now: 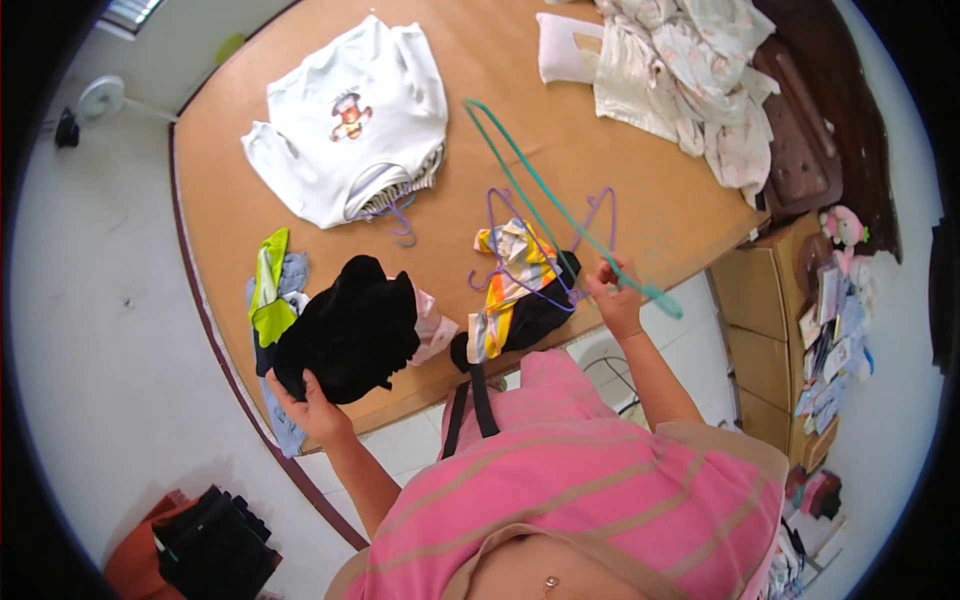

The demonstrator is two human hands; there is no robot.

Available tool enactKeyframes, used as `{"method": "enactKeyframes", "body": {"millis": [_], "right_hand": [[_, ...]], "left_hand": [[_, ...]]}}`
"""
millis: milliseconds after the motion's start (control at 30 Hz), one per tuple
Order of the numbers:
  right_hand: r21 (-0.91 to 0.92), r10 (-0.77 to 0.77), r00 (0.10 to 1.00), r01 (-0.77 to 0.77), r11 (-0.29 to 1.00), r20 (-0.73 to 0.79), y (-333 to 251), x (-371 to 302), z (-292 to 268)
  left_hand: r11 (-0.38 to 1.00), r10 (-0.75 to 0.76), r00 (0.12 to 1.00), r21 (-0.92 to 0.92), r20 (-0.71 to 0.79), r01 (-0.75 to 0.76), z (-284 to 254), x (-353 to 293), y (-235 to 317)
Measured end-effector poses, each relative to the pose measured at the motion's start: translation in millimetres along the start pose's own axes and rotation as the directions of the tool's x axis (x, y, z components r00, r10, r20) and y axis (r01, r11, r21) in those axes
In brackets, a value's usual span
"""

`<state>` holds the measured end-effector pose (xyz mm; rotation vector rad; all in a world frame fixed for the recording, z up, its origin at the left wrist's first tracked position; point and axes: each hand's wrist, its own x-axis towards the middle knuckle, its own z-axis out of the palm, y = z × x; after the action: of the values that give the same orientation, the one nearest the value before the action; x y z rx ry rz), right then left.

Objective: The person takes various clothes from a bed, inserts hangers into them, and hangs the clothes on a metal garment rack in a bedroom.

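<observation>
My left hand [320,412] grips the near edge of a bunched black garment [345,325], thumb on top and fingers beneath. The garment's shape is folded up, so its kind is hard to tell. In my right hand [618,305] is a teal clothes hanger [527,168], raised at a slant and pinched near its hook end. Purple hangers [488,215] lie beside that hand, next to a striped yellow, orange and grey garment [500,325] and some black cloth [535,312]. Pale pink cloth [430,330] shows between the black garment and the striped one.
A white sweatshirt [345,120] on a hanger lies on the brown bed surface [560,60]. Lime-green cloth [268,300] and blue clothes [285,430] line the left edge. A rumpled floral sheet [690,80] and pillow [565,48] lie far right. Wooden drawers [755,330] stand at right.
</observation>
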<state>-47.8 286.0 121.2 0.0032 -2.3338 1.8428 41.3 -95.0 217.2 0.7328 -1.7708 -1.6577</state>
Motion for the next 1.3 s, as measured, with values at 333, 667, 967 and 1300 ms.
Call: {"method": "enactKeyframes", "body": {"millis": [333,667,967,1300], "right_hand": [[0.071,-0.071,0.813,0.037,0.997,0.578,-100,-30,4],[0.176,-0.170,0.711,0.066,0.982,0.682,-158,-79,86],[0.637,-0.142,0.869,-0.227,0.737,0.474,-222,-60,95],[0.744,-0.136,0.883,-0.286,0.605,0.450,-288,-40,99]], "left_hand": [[0.995,-0.003,0.999,0.096,-0.035,0.006,-3,18,24],[0.782,0.413,0.874,0.393,0.258,-0.485,50,-53,63],[0.752,0.503,0.864,0.483,0.019,-0.449,29,-75,64],[0.933,0.176,0.980,0.334,-0.097,-0.134,44,-65,-20]]}}
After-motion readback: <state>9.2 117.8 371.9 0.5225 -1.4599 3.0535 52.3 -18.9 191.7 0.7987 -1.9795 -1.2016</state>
